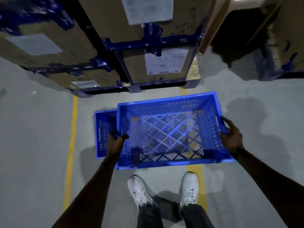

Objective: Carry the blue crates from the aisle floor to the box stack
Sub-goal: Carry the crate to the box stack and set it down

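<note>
Blue slatted crate [166, 129] — empty, stiff, likely light — hangs between left hand [117, 141] and right hand [230, 137], both gripping its side rims.

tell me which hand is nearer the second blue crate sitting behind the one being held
Left. The left hand grips the held crate right beside the second crate; the right hand grips the opposite side.

Two blue crates [166, 129] [104, 134], two hands, left [116, 142] and right [231, 139], two white shoes [139, 191] [190, 189], two yellow floor lines [70, 152] [198, 181], at least three labelled cardboard boxes [54, 51] [164, 63] [144, 12]
</note>
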A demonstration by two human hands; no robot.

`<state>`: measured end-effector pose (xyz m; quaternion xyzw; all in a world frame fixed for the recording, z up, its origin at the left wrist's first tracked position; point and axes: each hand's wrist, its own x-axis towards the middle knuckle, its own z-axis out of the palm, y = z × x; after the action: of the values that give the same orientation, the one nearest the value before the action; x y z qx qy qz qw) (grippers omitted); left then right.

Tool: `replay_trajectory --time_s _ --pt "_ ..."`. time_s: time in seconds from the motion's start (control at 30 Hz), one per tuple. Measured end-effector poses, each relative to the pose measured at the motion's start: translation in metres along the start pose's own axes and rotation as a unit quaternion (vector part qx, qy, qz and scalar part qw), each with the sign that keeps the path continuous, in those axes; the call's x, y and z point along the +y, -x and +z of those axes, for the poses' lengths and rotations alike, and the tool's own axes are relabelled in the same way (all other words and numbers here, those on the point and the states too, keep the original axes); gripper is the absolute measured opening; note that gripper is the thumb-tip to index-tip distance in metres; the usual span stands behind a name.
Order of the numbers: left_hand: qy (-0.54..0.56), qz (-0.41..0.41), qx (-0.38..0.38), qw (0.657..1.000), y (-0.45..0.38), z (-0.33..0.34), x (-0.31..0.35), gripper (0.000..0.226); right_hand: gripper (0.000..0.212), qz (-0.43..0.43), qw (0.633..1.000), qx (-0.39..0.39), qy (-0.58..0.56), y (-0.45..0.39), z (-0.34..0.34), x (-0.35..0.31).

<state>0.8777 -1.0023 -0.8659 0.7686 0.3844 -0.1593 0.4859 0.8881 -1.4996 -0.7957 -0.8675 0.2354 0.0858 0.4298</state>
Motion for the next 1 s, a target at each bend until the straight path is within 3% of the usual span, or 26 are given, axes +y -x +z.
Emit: replay_trajectory --time_s 0.13,0.3,0.33,0.43,0.53,0.7,1.0 --pt "0.022 0.014 0.001 1.000 -0.007 0.019 -0.010 0.063 0.072 -0.009 1.000 0.012 -0.018 -0.020 0.025 0.024" --pt "0.027 0.090 -0.023 0.995 0.024 0.031 0.011 0.084 0.075 -0.029 0.999 0.012 -0.016 -0.034 0.032 0.022" --pt "0.004 0.107 -0.030 0.994 0.030 0.034 0.013 0.096 0.075 -0.033 0.999 0.007 -0.018 -0.036 0.032 0.019" --pt "-0.145 0.075 -0.018 0.986 0.062 0.045 0.018 0.161 0.075 -0.036 0.999 0.001 -0.018 -0.036 0.030 0.013" --pt "-0.214 0.017 -0.054 0.975 0.096 0.054 0.023 0.188 0.073 -0.031 0.999 0.006 -0.025 -0.037 0.029 0.007" --pt "-0.257 0.034 -0.090 0.962 0.097 0.052 0.013 0.198 0.077 -0.032 0.999 0.023 -0.020 -0.036 0.034 0.012" --pt "-0.258 0.046 -0.103 0.960 0.070 0.029 0.016 0.193 0.072 -0.069 0.997 0.021 -0.013 -0.049 0.051 -0.008"
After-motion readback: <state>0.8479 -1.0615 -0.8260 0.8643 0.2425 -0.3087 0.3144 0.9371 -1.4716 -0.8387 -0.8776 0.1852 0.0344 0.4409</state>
